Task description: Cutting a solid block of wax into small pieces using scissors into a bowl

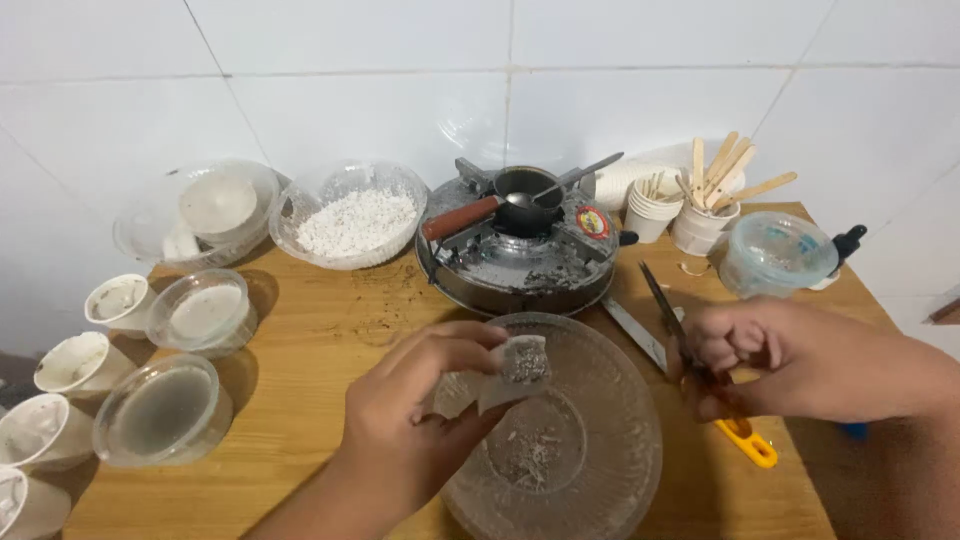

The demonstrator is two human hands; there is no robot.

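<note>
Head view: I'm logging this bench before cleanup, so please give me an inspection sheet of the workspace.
Surface: wooden table, dark crumbs near the stove.
Job's things: translucent wrapped piece with dark filling held over the clear round plastic tray; yellow-handled scissors.
Clutter: small metal stove with pan, clear bowl of white granules, lidded plastic tubs, paper cups with wooden sticks.
Grippers: left hand pinches the piece; right hand grips the scissors.
Cables: nothing seen.
Surroundings: white tiled wall.
</note>
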